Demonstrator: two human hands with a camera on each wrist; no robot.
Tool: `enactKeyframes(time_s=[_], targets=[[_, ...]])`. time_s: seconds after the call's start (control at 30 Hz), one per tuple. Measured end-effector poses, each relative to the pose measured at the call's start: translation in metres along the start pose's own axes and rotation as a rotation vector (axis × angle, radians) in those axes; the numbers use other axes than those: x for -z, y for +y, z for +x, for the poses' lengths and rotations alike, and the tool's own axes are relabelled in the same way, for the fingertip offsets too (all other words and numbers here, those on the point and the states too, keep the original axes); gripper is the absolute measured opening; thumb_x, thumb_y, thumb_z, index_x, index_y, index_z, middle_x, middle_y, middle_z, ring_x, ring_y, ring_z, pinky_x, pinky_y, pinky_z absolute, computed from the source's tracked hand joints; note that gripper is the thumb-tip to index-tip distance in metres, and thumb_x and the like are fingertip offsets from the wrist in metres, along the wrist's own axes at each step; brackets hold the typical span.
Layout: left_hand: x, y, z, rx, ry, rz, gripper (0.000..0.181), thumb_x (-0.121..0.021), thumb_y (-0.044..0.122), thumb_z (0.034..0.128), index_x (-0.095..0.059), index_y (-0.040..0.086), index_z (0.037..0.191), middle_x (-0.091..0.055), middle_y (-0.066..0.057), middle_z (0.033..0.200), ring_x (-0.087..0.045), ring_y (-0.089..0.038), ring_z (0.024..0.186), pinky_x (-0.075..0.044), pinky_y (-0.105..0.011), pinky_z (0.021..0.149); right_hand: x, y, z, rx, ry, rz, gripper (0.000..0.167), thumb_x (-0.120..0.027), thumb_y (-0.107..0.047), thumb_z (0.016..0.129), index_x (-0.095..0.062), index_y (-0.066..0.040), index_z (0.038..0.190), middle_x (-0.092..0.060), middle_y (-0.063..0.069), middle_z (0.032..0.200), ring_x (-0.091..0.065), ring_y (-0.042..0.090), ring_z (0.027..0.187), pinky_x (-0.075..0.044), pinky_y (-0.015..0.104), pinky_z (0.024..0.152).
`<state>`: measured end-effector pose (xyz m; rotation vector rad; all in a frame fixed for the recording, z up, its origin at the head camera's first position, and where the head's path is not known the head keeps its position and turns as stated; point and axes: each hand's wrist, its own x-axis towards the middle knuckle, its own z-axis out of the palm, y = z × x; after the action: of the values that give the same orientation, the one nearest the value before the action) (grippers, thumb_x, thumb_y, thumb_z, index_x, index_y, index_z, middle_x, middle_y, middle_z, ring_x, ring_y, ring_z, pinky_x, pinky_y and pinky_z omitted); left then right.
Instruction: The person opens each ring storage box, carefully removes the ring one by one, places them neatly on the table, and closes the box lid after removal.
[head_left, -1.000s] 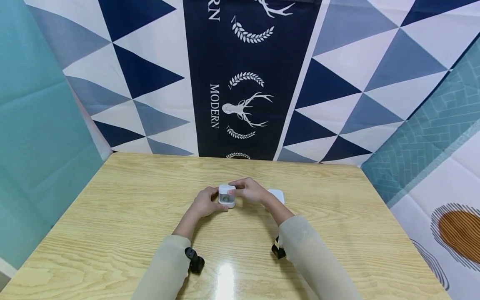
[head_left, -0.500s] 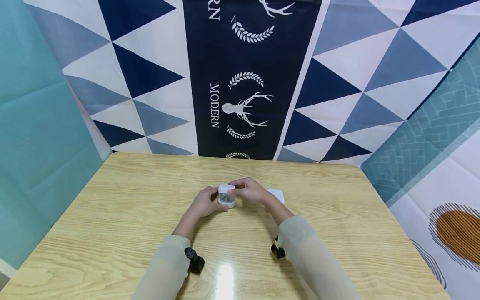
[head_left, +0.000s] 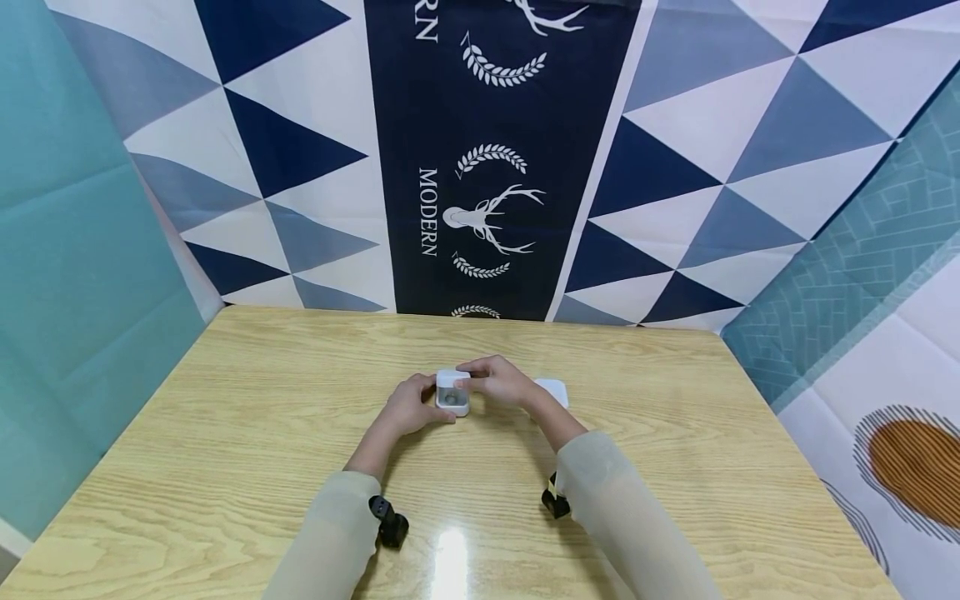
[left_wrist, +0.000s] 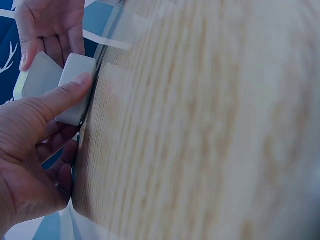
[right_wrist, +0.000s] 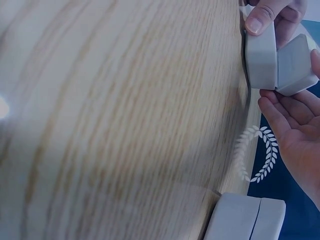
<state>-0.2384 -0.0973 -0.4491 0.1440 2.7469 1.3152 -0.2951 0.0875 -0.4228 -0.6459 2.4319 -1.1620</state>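
A small white ring box (head_left: 452, 410) stands on the table with its hinged lid raised. Something small and ring-like shows against its grey inside in the head view, too small to make out. My left hand (head_left: 408, 407) grips the base from the left, thumb across the front, as the left wrist view shows on the white base (left_wrist: 75, 75). From the right, my right hand (head_left: 501, 382) holds the raised lid (right_wrist: 296, 65) between thumb and fingers. The fingers behind the box are partly hidden.
A second white box (right_wrist: 235, 220), closed, sits on the wooden table (head_left: 637, 417) to the right, partly behind the right wrist in the head view. Patterned cloth (head_left: 480, 217) hangs at the table's back edge. Each wrist wears a small black camera (head_left: 392, 527).
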Motion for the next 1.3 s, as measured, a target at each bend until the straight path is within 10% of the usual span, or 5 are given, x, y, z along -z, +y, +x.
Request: enactKeyframes(time_s=[1.3], targets=[[-0.0005, -0.0017, 0.0009, -0.012, 0.002, -0.019, 0.072, -0.082, 0.025, 0.0715, -0.051, 0.002, 0.133, -0.057, -0.015, 0.125, -0.05, -0.03, 0.122, -0.039, -0.043, 0.104, 0.0008, -0.0024, -0.0008, 0.004, 0.011, -0.009, 0.045, -0.061, -0.03, 0.09, -0.058, -0.007, 0.128, -0.06, 0.01, 0.127, -0.054, 0.022, 0.119, -0.042, 0.041, 0.101]])
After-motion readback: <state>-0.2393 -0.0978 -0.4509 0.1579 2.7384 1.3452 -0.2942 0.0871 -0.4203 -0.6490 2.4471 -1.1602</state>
